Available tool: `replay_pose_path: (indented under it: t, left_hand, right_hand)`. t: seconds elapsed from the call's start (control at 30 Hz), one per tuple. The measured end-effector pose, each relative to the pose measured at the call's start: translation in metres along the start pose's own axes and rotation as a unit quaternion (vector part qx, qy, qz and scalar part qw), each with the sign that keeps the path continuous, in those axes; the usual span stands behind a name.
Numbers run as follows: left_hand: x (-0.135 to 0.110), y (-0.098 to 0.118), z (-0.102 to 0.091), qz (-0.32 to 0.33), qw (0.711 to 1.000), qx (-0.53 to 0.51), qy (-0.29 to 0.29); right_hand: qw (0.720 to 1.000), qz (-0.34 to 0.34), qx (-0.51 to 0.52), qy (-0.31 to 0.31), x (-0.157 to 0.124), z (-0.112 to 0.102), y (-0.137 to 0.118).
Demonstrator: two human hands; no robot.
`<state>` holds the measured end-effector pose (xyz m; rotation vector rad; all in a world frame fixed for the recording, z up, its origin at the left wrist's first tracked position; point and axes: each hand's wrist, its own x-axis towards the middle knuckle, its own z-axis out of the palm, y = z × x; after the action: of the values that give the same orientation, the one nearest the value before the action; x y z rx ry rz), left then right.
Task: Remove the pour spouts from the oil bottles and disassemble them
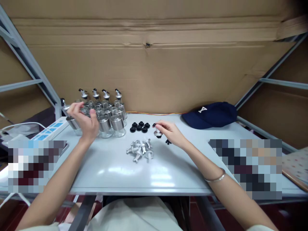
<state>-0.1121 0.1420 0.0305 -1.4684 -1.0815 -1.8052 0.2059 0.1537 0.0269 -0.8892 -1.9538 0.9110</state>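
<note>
At the left, my left hand [87,123] is raised in front of a group of glass oil bottles [117,124] with steel bands, its thumb and fingers apart. It partly hides some of them. Several bottles at the back carry silver pour spouts [96,93] with black flip caps; the front ones shown have bare necks. My right hand [169,130] pinches another pour spout [158,133] above the table, its black stopper pointing down. Left of that hand sit several black rubber stoppers [139,127]. A pile of silver spout parts [141,150] lies nearer me.
A navy cap [211,115] rests at the back right of the white table [108,175]. Small black pieces [168,141] lie beneath my right hand. A white power strip [51,129] with cables is at the left. Cardboard [154,73] walls off the back.
</note>
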Motion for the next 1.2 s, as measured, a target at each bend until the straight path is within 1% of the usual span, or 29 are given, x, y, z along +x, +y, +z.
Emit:
replay_pose_path:
  t: [0.03,0.07,0.1,0.13,0.17,0.23,0.27,0.3,0.33,0.4,0.47,0.53,0.6,0.67,0.77,0.83,1.03,1.2]
  left_hand:
    - [-0.003,0.020,0.007,0.016,0.999,-0.047,-0.017]
    - [-0.008,0.040,0.014,0.025,0.993,-0.106,-0.054]
    - [-0.014,0.059,0.022,0.023,0.978,-0.165,-0.127]
    - [-0.022,0.077,0.029,0.009,0.955,-0.198,-0.222]
    - [-0.031,0.093,0.036,-0.003,0.931,-0.208,-0.300]
    - [-0.047,0.114,0.046,-0.006,0.886,-0.208,-0.415]
    - [-0.054,0.120,0.050,-0.002,0.870,-0.203,-0.450]
    - [-0.060,0.123,0.052,0.005,0.859,-0.197,-0.473]
    - [-0.064,0.125,0.054,0.011,0.853,-0.191,-0.485]
    - [-0.069,0.124,0.055,0.015,0.852,-0.182,-0.490]
    - [-0.071,0.123,0.052,-0.005,0.855,-0.176,-0.488]
    - [-0.072,0.123,0.048,-0.035,0.852,-0.171,-0.494]
    - [-0.073,0.123,0.043,-0.057,0.841,-0.174,-0.509]
    - [-0.074,0.123,0.039,-0.062,0.834,-0.178,-0.519]
    - [-0.071,0.122,0.034,-0.055,0.839,-0.173,-0.514]
    - [-0.069,0.123,0.033,-0.049,0.839,-0.171,-0.515]
    - [-0.069,0.128,0.035,-0.046,0.812,-0.149,-0.563]
    - [-0.073,0.129,0.038,-0.004,0.794,-0.113,-0.597]
  right_hand:
    - [1.000,0.007,-0.001,-0.004,-0.001,0.001,0.001]
    - [1.000,0.014,-0.002,-0.008,-0.002,0.002,0.003]
    - [1.000,0.020,-0.001,-0.010,-0.003,0.004,0.004]
    - [1.000,0.024,0.002,-0.009,-0.003,0.005,0.005]
    - [1.000,0.025,0.008,-0.007,-0.004,0.006,0.006]
    - [1.000,0.018,0.017,0.002,-0.006,0.008,0.008]
    - [1.000,0.009,0.017,0.010,-0.007,0.009,0.008]
    - [1.000,-0.001,0.014,0.022,-0.009,0.010,0.008]
    - [0.999,-0.012,0.007,0.035,-0.010,0.010,0.008]
    - [0.997,-0.033,-0.011,0.062,-0.013,0.012,0.006]
    - [0.995,-0.051,-0.029,0.083,-0.017,0.014,0.003]
    - [0.992,-0.070,-0.048,0.092,-0.020,0.016,-0.002]
    - [0.988,-0.107,-0.076,0.077,-0.023,0.016,-0.005]
    - [0.979,-0.166,-0.113,0.042,-0.025,0.015,-0.005]
    - [0.957,-0.236,-0.168,0.009,-0.023,0.010,-0.001]
    - [0.947,-0.252,-0.200,0.013,-0.021,0.008,0.003]
    - [0.931,-0.266,-0.249,0.006,-0.019,0.008,0.007]
    - [0.906,-0.301,-0.298,0.006,-0.019,0.012,0.007]
